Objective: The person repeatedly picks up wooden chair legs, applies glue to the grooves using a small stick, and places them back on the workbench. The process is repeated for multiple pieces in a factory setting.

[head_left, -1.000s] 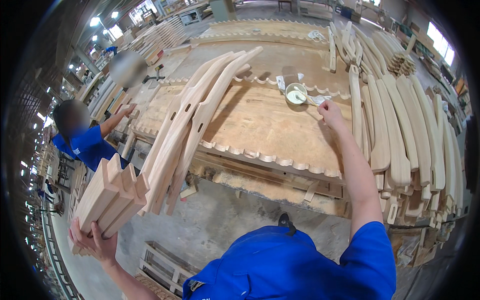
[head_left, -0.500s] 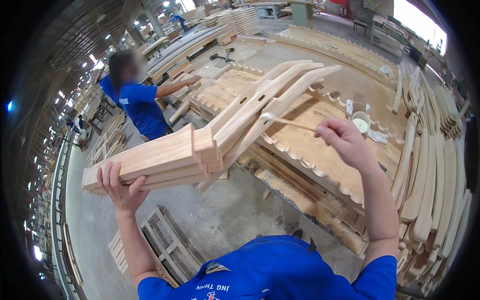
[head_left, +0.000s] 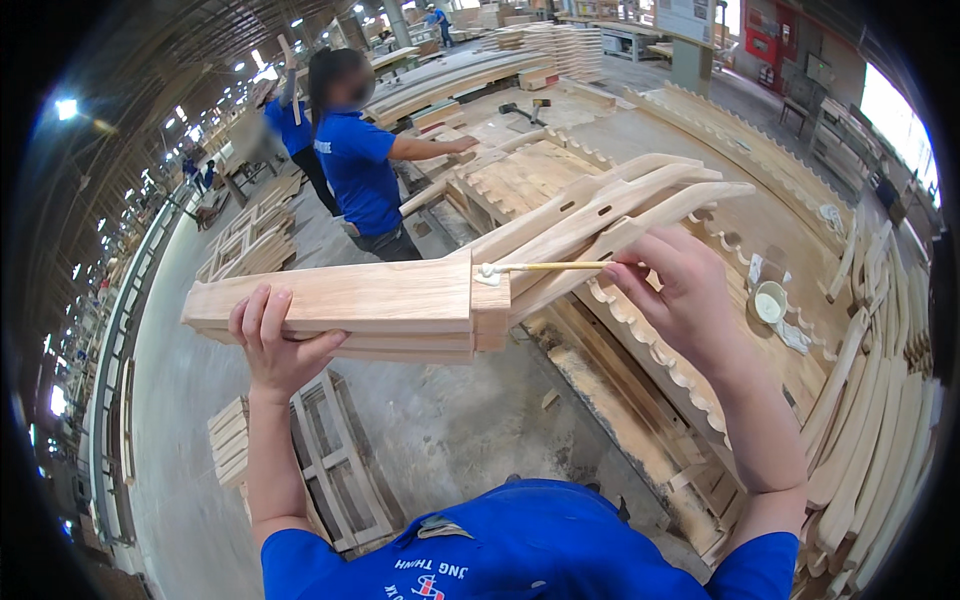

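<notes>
My left hand [head_left: 280, 340] grips the near end of several stacked curved wooden chair-leg-like pieces [head_left: 340, 290], fingers over the top and thumb along the side. The stack reaches over the bench; slots show in its far, slimmer parts. My right hand [head_left: 680, 290] pinches a thin wooden stick [head_left: 560, 266]. The stick's tip lies on a stepped block end [head_left: 490, 298] of the stack, where a white glue-like blob [head_left: 489, 271] sits. A cup of white liquid [head_left: 768, 302] stands on the bench to the right of that hand, beside a crumpled white cloth [head_left: 793, 337].
A wooden bench with scalloped rails [head_left: 640, 320] runs across the middle. Many curved wooden pieces [head_left: 850, 440] are piled at the right. A co-worker in blue [head_left: 360, 170] reaches over the bench at the far left; a hammer [head_left: 525, 110] lies beyond. A slatted frame [head_left: 340, 470] is on the floor.
The stick's white tip has moved left and nearer, from above the slotted pieces onto the block end. The stack has turned flatter in my left hand. My view has shifted.
</notes>
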`<action>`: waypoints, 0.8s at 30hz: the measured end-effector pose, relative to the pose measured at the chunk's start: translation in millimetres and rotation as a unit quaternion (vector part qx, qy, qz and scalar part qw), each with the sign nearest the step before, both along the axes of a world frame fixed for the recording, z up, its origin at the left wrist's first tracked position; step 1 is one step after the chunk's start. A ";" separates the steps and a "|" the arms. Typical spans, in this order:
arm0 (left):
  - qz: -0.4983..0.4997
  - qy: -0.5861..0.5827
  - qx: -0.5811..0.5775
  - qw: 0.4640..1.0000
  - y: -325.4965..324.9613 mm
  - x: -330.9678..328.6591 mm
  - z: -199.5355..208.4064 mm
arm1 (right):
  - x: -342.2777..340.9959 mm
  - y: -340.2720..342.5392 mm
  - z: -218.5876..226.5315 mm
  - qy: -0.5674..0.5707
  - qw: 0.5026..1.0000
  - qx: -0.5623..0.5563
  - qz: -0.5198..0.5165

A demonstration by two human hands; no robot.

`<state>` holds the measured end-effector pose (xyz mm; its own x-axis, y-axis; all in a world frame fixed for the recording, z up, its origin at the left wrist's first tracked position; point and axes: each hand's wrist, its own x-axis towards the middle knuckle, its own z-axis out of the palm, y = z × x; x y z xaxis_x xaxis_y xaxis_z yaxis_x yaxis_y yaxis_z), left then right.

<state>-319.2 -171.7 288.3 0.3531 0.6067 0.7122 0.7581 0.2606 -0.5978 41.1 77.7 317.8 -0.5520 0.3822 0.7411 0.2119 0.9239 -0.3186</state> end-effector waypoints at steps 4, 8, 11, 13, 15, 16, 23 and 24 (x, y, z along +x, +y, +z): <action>0.006 0.009 -0.001 1.000 -7.8 -4.0 -3.2 | -9.8 -0.7 -13.9 0.027 0.999 0.041 -0.005; 0.000 0.007 -0.005 1.000 -11.4 -2.5 -1.1 | -12.6 2.9 -20.1 0.034 0.996 0.077 0.018; -0.012 0.035 -0.010 0.999 -2.3 10.1 8.8 | -10.0 9.2 -21.9 0.025 0.996 0.076 0.038; -0.001 0.041 -0.021 0.999 -1.9 15.3 9.8 | -9.4 9.2 -22.7 0.021 0.996 0.067 0.050; 0.001 0.040 -0.021 0.999 -1.8 13.7 7.7 | -8.2 7.7 -22.6 0.014 0.997 0.054 0.058; 0.001 0.039 -0.021 0.999 -0.9 13.2 7.1 | -7.5 8.0 -23.8 0.016 0.996 0.049 0.073; -0.038 -0.021 -0.013 0.999 4.1 7.5 10.8 | 3.4 9.6 -40.5 -0.026 0.992 -0.045 0.112; -0.038 -0.022 -0.014 0.999 5.1 7.4 11.0 | 6.2 10.5 -42.4 -0.016 0.992 -0.078 0.094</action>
<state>-311.8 -166.6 299.3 0.3685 0.5986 0.7113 0.8005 0.1847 -0.5702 47.2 88.1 275.5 -0.6471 0.3791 0.6614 0.0539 0.8882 -0.4564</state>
